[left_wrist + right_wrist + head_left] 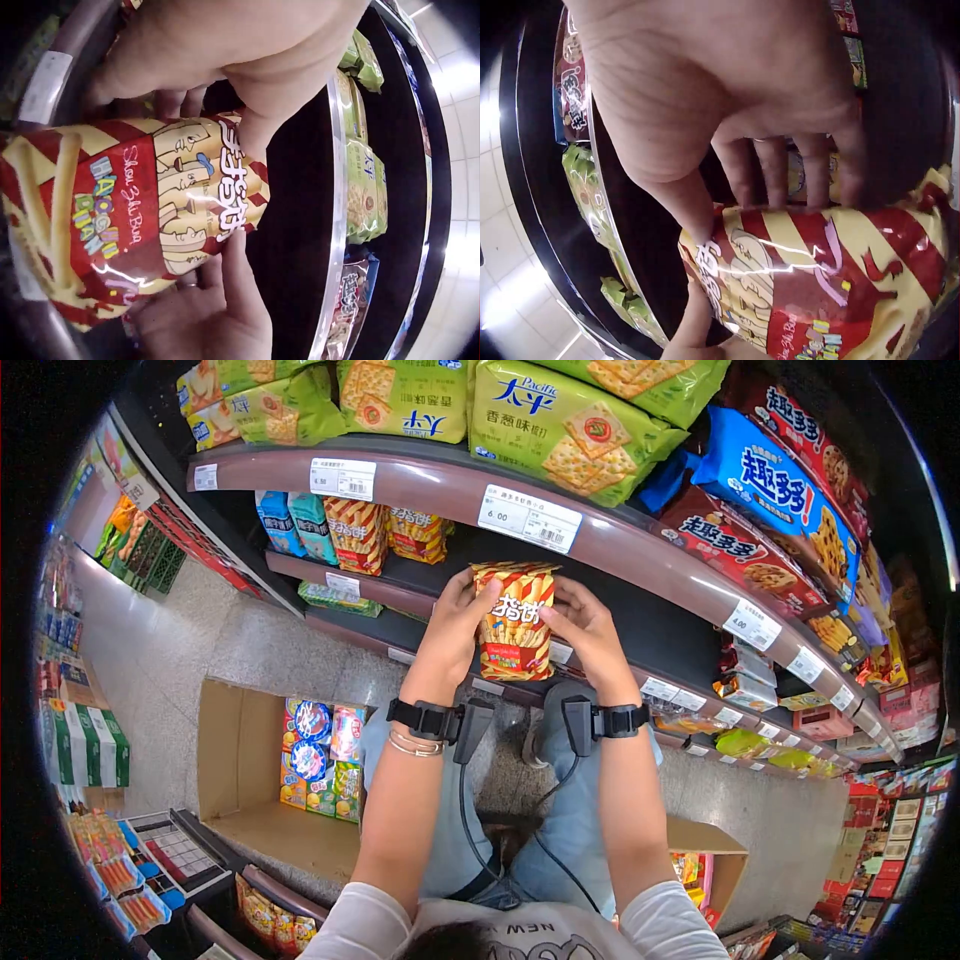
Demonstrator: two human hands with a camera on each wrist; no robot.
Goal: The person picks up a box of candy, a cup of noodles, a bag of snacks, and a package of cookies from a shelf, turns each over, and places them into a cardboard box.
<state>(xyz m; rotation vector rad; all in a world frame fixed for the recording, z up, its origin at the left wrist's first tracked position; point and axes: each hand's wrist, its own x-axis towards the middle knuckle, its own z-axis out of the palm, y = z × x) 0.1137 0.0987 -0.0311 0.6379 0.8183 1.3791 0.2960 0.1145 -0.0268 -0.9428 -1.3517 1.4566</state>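
A red-and-cream striped bag of finger biscuits [515,625] is held between both hands, in front of the middle shelf. My left hand [455,625] grips its left side, with the thumb on the printed front. On the opposite side my right hand [588,630] grips it, thumb also on the front and fingers behind. In the left wrist view the bag [172,202] shows its cartoon print, with the left hand [247,45] over one side. The right wrist view shows the right hand's fingers [776,169] along the bag's edge [840,270].
Matching striped bags [357,535] stand on the middle shelf to the left, beside blue packs [280,523]. Green cracker packs [570,430] fill the shelf above, behind its curved edge [420,475]. An open cardboard box [240,760] with colourful packs sits on the floor.
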